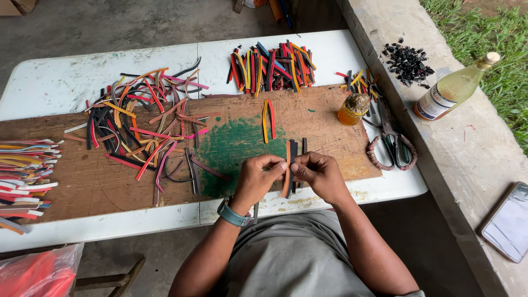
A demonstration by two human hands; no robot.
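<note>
My left hand and my right hand meet over the near edge of a wooden board and pinch an orange strip between their fingertips. Several black strips lie side by side under and behind the orange one. A yellow and red pair of strips lies further back on the green-stained patch. A teal watch sits on my left wrist.
A loose heap of coloured strips covers the board's left. A stacked bundle sits at the back, flat layered strips at far left. A glue jar, shears, a bottle, black scraps and a phone lie right.
</note>
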